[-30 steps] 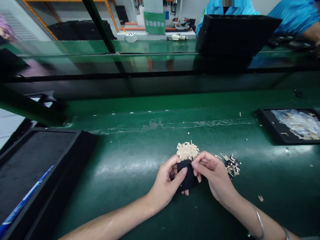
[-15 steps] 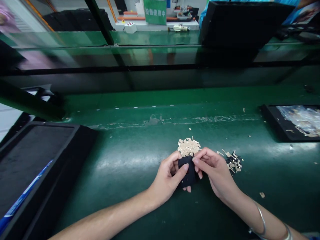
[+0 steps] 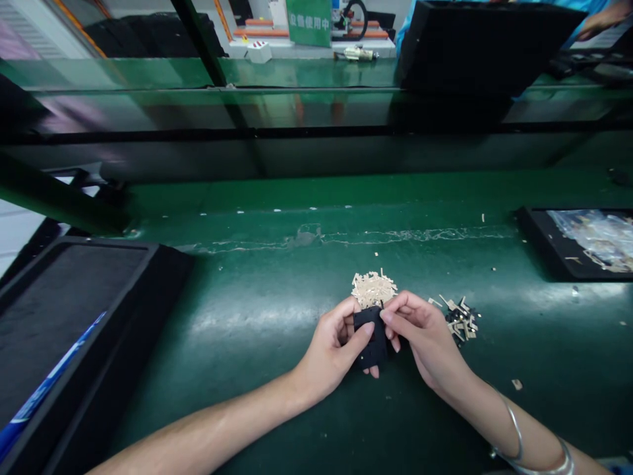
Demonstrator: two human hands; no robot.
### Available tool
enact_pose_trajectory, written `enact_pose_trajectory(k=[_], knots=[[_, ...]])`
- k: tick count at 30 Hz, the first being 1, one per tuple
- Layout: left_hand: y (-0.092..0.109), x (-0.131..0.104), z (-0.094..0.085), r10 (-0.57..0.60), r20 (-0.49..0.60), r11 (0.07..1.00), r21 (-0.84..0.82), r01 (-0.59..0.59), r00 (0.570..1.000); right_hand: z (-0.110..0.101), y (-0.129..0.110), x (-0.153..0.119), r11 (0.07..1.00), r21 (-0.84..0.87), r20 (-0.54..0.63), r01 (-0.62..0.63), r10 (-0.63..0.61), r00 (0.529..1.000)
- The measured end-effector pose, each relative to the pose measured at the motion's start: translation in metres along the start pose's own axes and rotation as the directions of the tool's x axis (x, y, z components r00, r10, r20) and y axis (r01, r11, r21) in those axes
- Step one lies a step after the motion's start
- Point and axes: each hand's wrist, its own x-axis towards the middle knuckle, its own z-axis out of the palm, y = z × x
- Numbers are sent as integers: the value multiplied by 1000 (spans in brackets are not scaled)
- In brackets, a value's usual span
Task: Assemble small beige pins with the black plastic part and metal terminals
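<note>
Left hand (image 3: 332,348) grips black block (image 3: 374,348), right hand (image 3: 421,331) pinches apparent dark sliver (image 3: 382,305) at top corner; likely fine corner work, next move probably needs steady block.

This looks like a factory workshop: small pale parts (image 3: 373,289) lie heaped on a long green table (image 3: 237,280), a black tray (image 3: 537,241) holds bagged pieces (image 3: 598,241), and beyond, a green sign (image 3: 309,22) in Chinese reading "equipment in use" shows against orange-railed machinery (image 3: 260,31).
</note>
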Motion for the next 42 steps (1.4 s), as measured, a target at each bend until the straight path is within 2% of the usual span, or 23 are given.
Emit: enact_pose_trajectory(k=[19,32,42], knots=[[1,0,-2,-6,18,1000,-5,6,1000,0,-3,0,999,40,-2,-28,28,1000],[0,3,-5,20,96,993,-114,-9,995,-2,-8,1,998,26,33,-55,54,998],[-8,9,-10,62,151,979,-203,-31,987,-4,-6,1,1000,29,102,5,-8,995]])
